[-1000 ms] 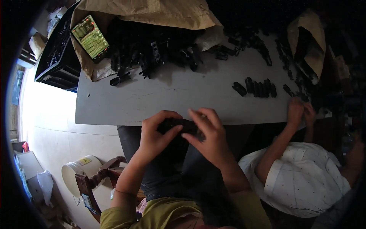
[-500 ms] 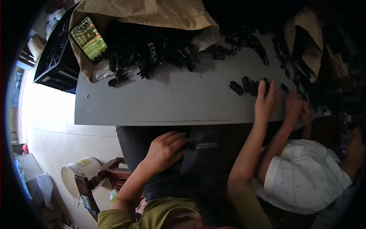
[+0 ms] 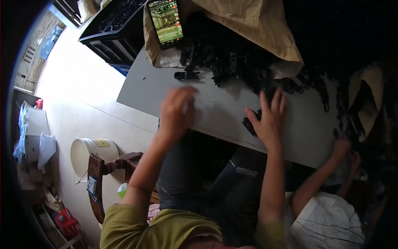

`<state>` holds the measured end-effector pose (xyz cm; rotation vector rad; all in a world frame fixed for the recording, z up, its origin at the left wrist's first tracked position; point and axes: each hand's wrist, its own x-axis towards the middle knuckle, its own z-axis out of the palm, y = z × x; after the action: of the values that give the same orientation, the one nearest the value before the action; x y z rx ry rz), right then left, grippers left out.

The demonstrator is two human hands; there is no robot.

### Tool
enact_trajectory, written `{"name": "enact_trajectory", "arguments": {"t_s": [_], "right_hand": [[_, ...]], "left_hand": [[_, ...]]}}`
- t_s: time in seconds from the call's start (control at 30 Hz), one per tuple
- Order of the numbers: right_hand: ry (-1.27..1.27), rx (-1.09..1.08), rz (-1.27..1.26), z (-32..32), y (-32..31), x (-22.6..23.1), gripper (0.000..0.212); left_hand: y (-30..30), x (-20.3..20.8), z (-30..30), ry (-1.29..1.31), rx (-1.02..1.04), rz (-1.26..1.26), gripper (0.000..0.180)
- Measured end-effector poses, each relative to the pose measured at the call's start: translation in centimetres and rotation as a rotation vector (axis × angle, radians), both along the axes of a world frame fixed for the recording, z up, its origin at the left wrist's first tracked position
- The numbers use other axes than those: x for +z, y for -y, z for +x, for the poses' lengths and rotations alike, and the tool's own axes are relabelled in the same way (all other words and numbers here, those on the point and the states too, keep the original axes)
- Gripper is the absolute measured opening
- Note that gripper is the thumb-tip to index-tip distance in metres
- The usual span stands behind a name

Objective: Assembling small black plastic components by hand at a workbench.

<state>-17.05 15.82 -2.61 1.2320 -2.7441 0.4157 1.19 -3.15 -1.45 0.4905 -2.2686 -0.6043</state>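
My right hand [image 3: 269,122] is over the grey table [image 3: 304,139], its fingers spread and nothing visible in its grasp. Beside and partly beneath it lie small black clip-like pieces [image 3: 249,127], some hidden by the fingers. Smeared by motion, my left hand [image 3: 176,114] hovers at the table's front edge; whether it holds anything is unclear. Beyond both hands spreads a dark heap of similar black pieces [image 3: 219,70]. One loose black piece [image 3: 186,76] rests at the heap's near left side.
Brown paper [image 3: 257,25] covers part of the heap, with a lit phone [image 3: 166,25] at its left. A black crate [image 3: 120,37] stands left of the table. A co-worker's hands [image 3: 342,147] are at the right. A white bucket [image 3: 81,157] and wooden chair [image 3: 97,166] are lower left.
My left hand has risen from over my lap to the table's front edge. My right hand has spread its fingers and now covers more of the row of black pieces. The view has turned.
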Motion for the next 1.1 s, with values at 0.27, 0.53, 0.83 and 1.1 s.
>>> {"name": "enact_trajectory", "arguments": {"t_s": [0.27,0.53,0.83,1.1], "right_hand": [[-0.165,0.099,-0.377,4.7,-2.5,1.6,0.034],[-0.014,0.127,-0.35,8.2,-2.4,0.2,0.029],[0.324,0.097,-0.439,8.0,-1.9,1.8,0.035],[0.196,0.201,-0.379,8.9,-0.4,2.3,0.033]], "left_hand": [[3.3,0.0,-0.9,0.107,0.059,-0.105,0.023],[-2.6,0.5,-1.0,0.056,-0.203,0.465,0.017],[-4.2,0.7,-2.5,0.209,-0.342,0.888,0.011],[-5.4,0.4,-2.4,0.225,-0.349,0.792,0.012]]}}
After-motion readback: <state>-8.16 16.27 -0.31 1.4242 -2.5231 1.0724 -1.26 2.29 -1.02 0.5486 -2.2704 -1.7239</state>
